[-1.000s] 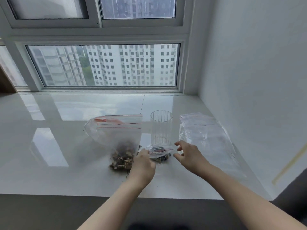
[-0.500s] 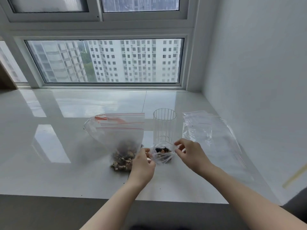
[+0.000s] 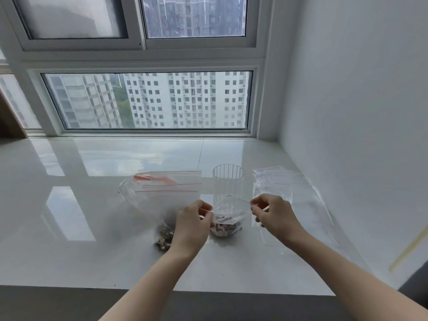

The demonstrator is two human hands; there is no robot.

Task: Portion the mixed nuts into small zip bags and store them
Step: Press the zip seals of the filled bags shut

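Small zip bag [image 3: 225, 218], w/ nuts inside, has been raised upright off the worktop [image 3: 92, 228]; its top corners are pinched by left hand [image 3: 192, 224] & right hand [image 3: 273, 215] grip, mouth pulled taut, prob. ready for sealing

Just past the hands there's a clear ribbed glass tumbler [image 3: 228, 184] standing upright on the glossy white sill [image 3: 92, 228], which runs off well to the left of them and reflects the window panes. Farther back, beyond the hands, is a white-framed window [image 3: 148, 100] with pale high-rise apartment blocks [image 3: 185, 98] outside and a bit of green trees between the towers. Off to the right of the hands a plain white wall [image 3: 359, 100] goes up. Way over on the left edge there's a sliver of something brown and wooden [image 3: 9, 121], can't tell what.
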